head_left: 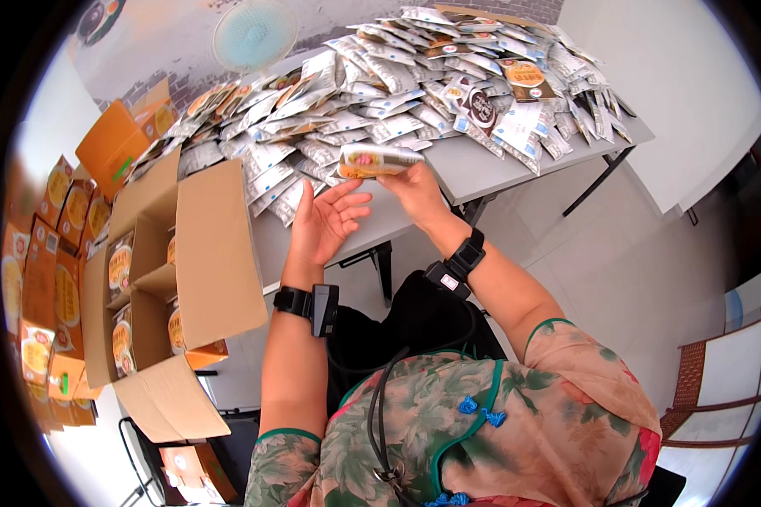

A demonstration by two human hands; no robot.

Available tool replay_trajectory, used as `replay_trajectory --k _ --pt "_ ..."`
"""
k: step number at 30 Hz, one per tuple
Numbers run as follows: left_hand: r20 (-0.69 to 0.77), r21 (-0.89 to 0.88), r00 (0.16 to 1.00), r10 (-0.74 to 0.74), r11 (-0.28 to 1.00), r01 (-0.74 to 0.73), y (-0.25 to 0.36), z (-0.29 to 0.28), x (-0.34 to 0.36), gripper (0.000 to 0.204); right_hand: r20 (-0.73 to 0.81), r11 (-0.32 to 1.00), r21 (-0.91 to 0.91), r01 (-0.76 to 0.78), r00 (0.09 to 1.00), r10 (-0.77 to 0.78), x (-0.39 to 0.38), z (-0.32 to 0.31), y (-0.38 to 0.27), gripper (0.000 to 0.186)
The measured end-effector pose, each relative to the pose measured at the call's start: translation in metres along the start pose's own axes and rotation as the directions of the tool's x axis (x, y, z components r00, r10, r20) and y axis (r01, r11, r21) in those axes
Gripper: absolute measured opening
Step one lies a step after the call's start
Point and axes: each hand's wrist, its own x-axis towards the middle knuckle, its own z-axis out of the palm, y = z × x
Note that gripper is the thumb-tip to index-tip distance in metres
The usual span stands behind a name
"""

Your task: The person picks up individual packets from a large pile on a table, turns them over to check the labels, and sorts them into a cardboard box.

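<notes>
A food pouch [372,160] with a white and orange printed face is held over the near edge of the table, in front of the big heap. My right hand [416,190] grips it by its right end, fingers closed round it. Just below the pouch's left end is my left hand [334,221], palm up and fingers spread, holding nothing. Behind both hands lies a wide pile of similar silver and brown pouches [389,97]. To the left stands an open cardboard box [220,253] with dividers, and pouches [120,266] stand in its compartments.
Orange printed cartons [68,296] are stacked along the far left, beyond the open box. The grey table [473,169] ends close to my hands, its legs below. A folding screen [719,380] stands at the right, and another orange carton [199,473] sits low at lower left.
</notes>
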Motion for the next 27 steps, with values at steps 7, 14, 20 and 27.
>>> replay_trajectory --k 7,14,20,27 --pt "-0.080 -0.080 0.996 -0.028 0.997 0.022 -0.003 -0.002 0.002 0.065 0.160 0.897 -0.339 0.284 0.957 -0.243 -0.002 -0.001 -0.004 0.024" --pt "-0.158 0.087 0.988 0.000 0.996 0.014 -0.006 0.009 -0.004 0.046 0.218 0.650 -0.591 0.478 0.871 -0.441 0.003 0.004 -0.010 0.027" --pt "-0.196 0.178 0.970 0.143 0.978 -0.108 -0.005 0.011 -0.001 0.052 -0.111 0.880 -0.353 0.318 0.920 -0.377 0.009 0.011 0.008 0.023" --pt "-0.261 0.230 0.898 0.354 0.926 -0.299 -0.007 0.002 0.003 0.049 -0.046 0.988 -0.077 -0.134 0.990 0.131 -0.007 0.011 0.011 0.036"
